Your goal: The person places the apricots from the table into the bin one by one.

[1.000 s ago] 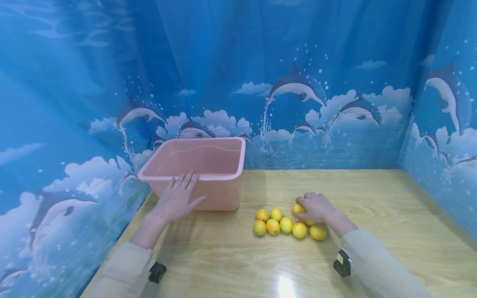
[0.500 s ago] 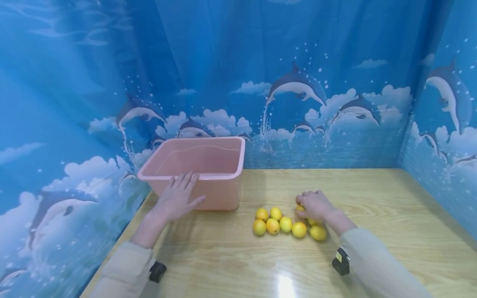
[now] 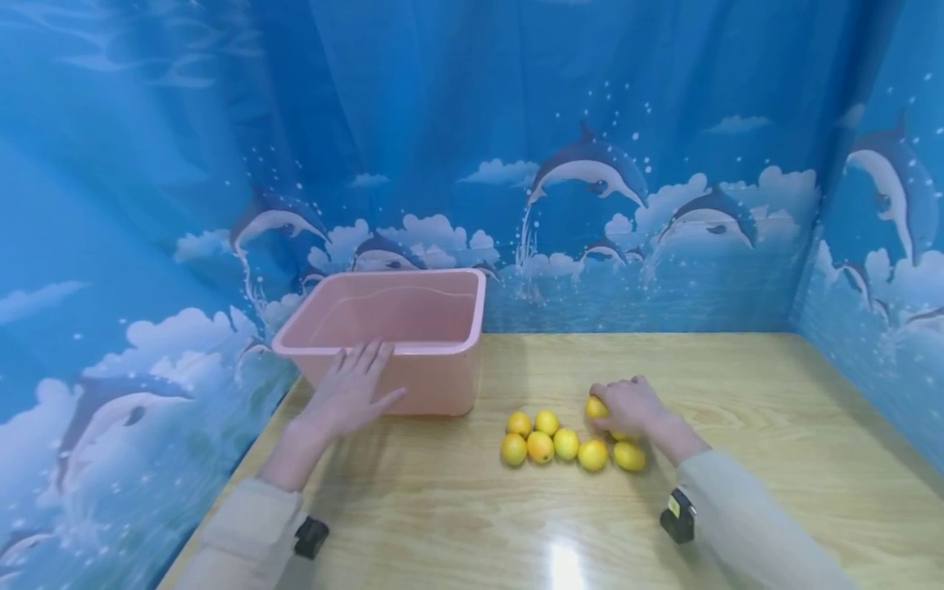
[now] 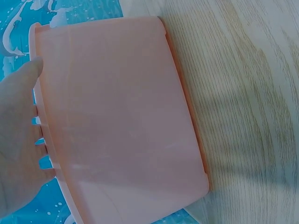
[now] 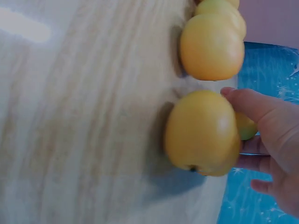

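Note:
In the head view my left hand [image 3: 350, 393] lies on the front rim of a pink plastic bin [image 3: 442, 381], its fingers extended. The left wrist view shows the thumb [image 4: 30, 72] at that rim, beside the bin's outer wall. My right hand [image 3: 630, 408] bends its fingers round a yellow-orange fruit [image 3: 596, 407] at the back right of a fruit group. From the right wrist, this fruit [image 5: 246, 126] is mostly hidden behind a nearer yellow fruit [image 5: 201, 130]. Another fruit shows partly under the right palm in the head view.
Several yellow-orange fruits [image 3: 541, 447] sit close together on the wooden table [image 3: 442, 508], to the right of the bin. A blue dolphin-print curtain [image 3: 664, 270] stands behind and at both sides.
My right hand dips slightly, then shifts a little to the right with the fruit at its fingers. My left hand stays on the bin's rim.

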`<control>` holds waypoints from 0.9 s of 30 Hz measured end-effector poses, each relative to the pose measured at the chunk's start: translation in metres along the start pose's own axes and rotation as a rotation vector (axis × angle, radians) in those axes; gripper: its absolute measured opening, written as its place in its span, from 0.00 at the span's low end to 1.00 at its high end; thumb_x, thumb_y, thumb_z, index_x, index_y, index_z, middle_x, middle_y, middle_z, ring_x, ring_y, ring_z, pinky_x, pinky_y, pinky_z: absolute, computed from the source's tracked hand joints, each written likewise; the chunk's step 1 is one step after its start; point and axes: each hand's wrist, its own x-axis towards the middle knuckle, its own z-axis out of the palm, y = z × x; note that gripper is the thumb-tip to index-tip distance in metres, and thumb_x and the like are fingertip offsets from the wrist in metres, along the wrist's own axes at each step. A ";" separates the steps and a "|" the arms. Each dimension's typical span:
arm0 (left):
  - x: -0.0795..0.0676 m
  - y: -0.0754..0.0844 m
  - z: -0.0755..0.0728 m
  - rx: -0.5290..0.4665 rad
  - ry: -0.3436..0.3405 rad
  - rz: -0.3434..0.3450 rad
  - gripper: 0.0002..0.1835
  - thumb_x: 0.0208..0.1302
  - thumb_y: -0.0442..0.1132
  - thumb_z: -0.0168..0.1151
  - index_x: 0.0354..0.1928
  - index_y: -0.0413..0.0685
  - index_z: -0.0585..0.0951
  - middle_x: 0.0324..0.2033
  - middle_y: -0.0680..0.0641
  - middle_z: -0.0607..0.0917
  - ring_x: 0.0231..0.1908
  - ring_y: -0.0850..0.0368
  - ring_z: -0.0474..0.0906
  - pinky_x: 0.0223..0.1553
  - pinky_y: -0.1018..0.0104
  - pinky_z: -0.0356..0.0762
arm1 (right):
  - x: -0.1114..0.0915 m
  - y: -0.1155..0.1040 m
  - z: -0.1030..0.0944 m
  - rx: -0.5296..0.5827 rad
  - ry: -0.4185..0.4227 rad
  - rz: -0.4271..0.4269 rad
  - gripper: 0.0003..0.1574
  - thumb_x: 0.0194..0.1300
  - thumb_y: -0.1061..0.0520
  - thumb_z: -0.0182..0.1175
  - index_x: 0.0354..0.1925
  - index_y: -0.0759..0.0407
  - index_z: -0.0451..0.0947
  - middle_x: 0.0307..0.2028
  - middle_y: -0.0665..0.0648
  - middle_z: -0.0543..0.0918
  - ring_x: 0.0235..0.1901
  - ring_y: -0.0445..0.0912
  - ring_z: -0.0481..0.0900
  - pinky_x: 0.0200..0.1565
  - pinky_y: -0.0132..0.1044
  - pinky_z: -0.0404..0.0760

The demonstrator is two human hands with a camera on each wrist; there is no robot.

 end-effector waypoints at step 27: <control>0.001 -0.004 0.001 0.013 -0.005 0.006 0.44 0.65 0.63 0.45 0.72 0.44 0.44 0.71 0.39 0.45 0.69 0.41 0.39 0.67 0.44 0.34 | 0.030 -0.026 -0.059 -0.291 0.519 -0.382 0.27 0.42 0.42 0.73 0.39 0.51 0.78 0.35 0.56 0.75 0.39 0.53 0.73 0.52 0.56 0.68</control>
